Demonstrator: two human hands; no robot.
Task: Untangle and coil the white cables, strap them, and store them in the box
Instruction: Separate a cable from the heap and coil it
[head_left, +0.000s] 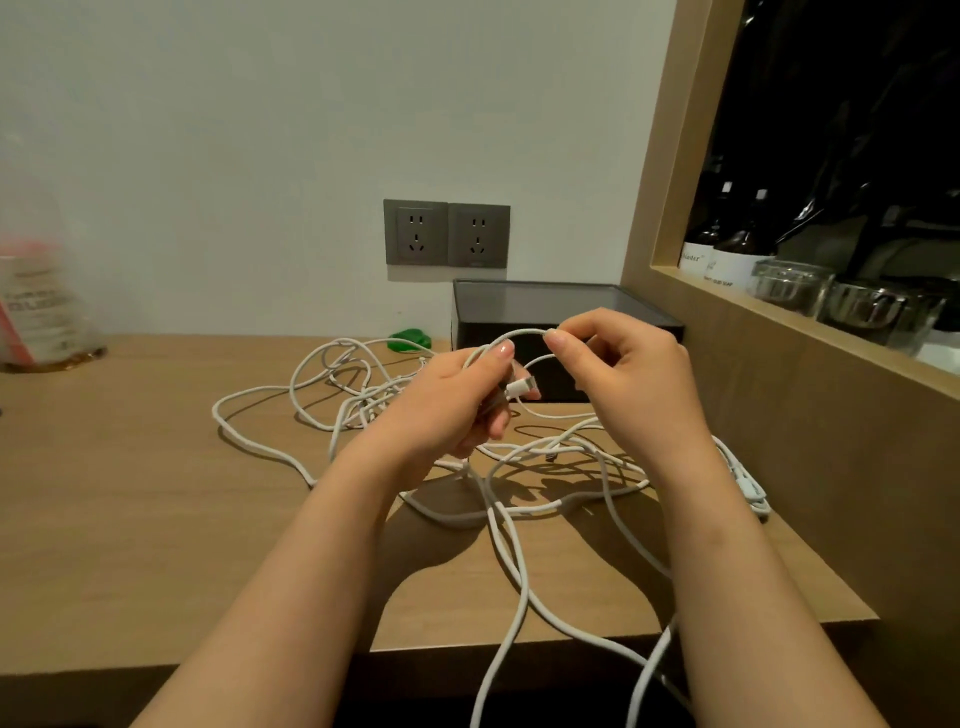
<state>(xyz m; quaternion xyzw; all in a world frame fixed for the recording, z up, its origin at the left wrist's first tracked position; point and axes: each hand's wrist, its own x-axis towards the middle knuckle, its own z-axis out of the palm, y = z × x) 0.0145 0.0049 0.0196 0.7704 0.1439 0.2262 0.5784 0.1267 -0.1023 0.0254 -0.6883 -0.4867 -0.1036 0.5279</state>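
Observation:
Tangled white cables (524, 467) sprawl over the wooden desk (130, 519), with strands hanging off the front edge. My left hand (457, 400) grips a cable near its white connector plug (522, 387), held above the desk. My right hand (628, 374) pinches the same cable between thumb and forefinger, forming a small loop (519, 335) between the two hands. A dark box (566, 304) stands behind my hands against the wall. A green strap (410, 340) lies on the desk left of the box.
Two grey wall sockets (447, 234) sit above the box. A plastic bag (36, 312) stands at the far left. A wooden niche on the right holds bottles (722, 254) and glass tumblers (831, 296). The desk's front edge runs below my forearms.

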